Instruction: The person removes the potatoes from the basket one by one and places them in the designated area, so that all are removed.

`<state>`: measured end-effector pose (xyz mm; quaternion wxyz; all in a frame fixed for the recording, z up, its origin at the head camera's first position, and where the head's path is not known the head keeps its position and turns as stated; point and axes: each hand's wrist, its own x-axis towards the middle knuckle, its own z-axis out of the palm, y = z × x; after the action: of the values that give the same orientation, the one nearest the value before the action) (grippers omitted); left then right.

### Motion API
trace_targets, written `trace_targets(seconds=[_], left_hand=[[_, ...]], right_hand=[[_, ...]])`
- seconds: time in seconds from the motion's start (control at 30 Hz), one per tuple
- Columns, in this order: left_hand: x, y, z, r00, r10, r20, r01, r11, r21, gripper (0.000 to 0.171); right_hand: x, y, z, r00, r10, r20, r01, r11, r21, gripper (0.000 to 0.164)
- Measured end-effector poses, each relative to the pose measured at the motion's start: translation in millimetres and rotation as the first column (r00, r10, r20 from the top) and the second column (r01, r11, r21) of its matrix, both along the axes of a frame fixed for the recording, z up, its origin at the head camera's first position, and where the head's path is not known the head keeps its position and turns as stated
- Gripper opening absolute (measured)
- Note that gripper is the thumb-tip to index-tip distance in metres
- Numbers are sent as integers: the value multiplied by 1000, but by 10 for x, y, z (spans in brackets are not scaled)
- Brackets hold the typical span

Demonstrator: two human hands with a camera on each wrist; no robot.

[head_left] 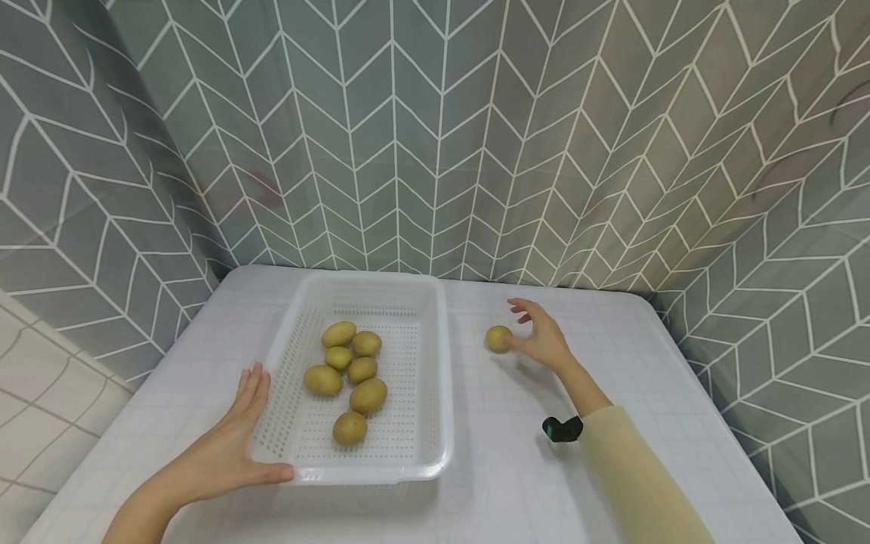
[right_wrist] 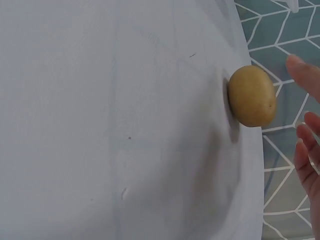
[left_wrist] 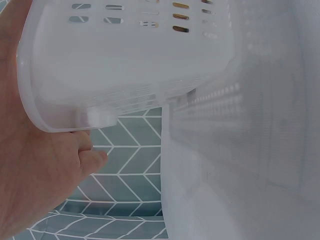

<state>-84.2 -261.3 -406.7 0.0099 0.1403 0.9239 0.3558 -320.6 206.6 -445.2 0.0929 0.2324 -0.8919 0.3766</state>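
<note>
A white perforated plastic basket point(head_left: 435, 378) stands on the table, with several potatoes point(head_left: 368, 396) lying in it. My left hand point(head_left: 227, 446) rests against its near left corner, fingers straight along the left side and thumb on the front rim. In the left wrist view the basket's wall point(left_wrist: 125, 60) hides part of that hand point(left_wrist: 40, 170). To the right of the basket, a single potato point(head_left: 498, 338) lies on the table. My right hand point(head_left: 544, 338) is beside it, fingers spread and loosely bent. The right wrist view shows a gap between this potato point(right_wrist: 252, 96) and the fingers point(right_wrist: 304, 75).
A white cloth covers the table point(head_left: 496, 483). Grey curtains point(head_left: 421, 136) with a white chevron pattern hang behind and at both sides. A small black device point(head_left: 563, 429) sits at the right wrist, by the yellow sleeve point(head_left: 632, 468).
</note>
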Motion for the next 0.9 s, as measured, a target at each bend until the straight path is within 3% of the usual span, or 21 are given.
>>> trace_targets(seconds=[0.3, 0.9], left_hand=[[-19, 0, -4, 1000, -10, -16, 10, 1000, -11, 135], [-13, -9, -12, 1000, -3, -9, 3, 1000, -8, 135]], right_hand=[[29, -49, 110, 994, 31, -106, -36, 998, -44, 70], [102, -264, 603, 951, 88, -295, -116, 990, -77, 66]])
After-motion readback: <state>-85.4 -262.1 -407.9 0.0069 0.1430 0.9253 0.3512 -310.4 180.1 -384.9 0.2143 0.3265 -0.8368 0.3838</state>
